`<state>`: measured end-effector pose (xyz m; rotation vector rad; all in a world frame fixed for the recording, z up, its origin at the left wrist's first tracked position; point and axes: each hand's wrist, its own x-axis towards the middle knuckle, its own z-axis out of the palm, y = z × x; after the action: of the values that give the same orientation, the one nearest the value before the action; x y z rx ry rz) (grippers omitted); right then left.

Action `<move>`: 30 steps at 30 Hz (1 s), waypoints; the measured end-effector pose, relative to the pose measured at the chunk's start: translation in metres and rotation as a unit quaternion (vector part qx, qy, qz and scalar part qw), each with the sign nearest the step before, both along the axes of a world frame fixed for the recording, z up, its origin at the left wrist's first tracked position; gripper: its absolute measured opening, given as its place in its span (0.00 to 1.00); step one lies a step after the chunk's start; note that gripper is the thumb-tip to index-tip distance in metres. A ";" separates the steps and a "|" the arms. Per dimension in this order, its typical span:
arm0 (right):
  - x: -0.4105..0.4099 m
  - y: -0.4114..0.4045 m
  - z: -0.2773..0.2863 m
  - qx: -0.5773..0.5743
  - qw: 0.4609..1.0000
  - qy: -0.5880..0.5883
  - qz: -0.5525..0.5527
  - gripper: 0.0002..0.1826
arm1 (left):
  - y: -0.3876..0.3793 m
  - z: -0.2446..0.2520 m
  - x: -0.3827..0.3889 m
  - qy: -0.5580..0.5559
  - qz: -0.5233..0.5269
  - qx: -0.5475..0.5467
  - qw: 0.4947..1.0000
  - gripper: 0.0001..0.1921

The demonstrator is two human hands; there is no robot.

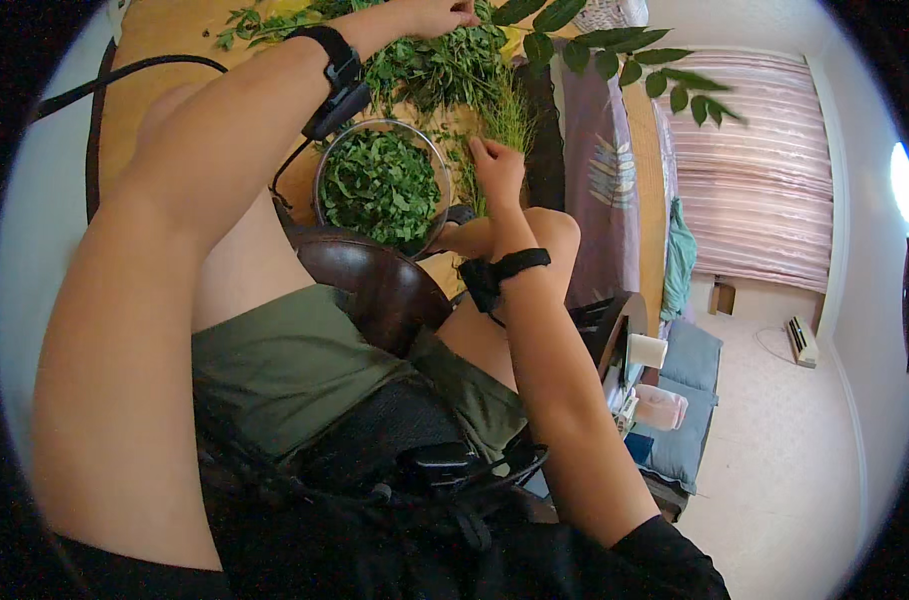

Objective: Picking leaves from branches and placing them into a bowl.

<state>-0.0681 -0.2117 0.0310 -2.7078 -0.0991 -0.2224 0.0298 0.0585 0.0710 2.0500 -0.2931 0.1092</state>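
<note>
At the top of the view, my left hand pinches the stem of a sprig with paired green leaflets, which reaches out to the right. My right hand is lower, just right of a clear glass bowl, thumb and fingers drawn together. Nothing shows between those fingertips. Torn green leaves fill much of the bowl. A heap of leafy stems lies beyond it, and thin, bare green stalks lie beside my right hand.
A dark brown leather stool is between my legs, below the bowl. Black cables run from my wrist straps. To the right are a bed with a lilac cover, a side table with a pink-lidded jar and grey-blue cushions.
</note>
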 end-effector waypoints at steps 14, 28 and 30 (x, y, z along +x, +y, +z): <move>-0.014 0.020 0.025 0.114 0.993 -0.020 -0.009 0.19 | -0.013 0.001 -0.020 -0.019 -0.012 0.073 0.997 0.12; 0.019 0.013 0.041 0.123 0.991 -0.033 0.038 0.21 | -0.044 -0.051 0.013 -0.103 -0.067 0.090 0.988 0.12; 0.027 0.011 0.036 0.089 0.991 -0.081 0.054 0.23 | -0.044 -0.045 0.010 -0.076 -0.110 0.058 0.989 0.13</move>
<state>-0.0407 -0.2009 0.0667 -2.4951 -0.2616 -0.3995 0.0395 0.0150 0.0256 2.1139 -0.6309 0.1160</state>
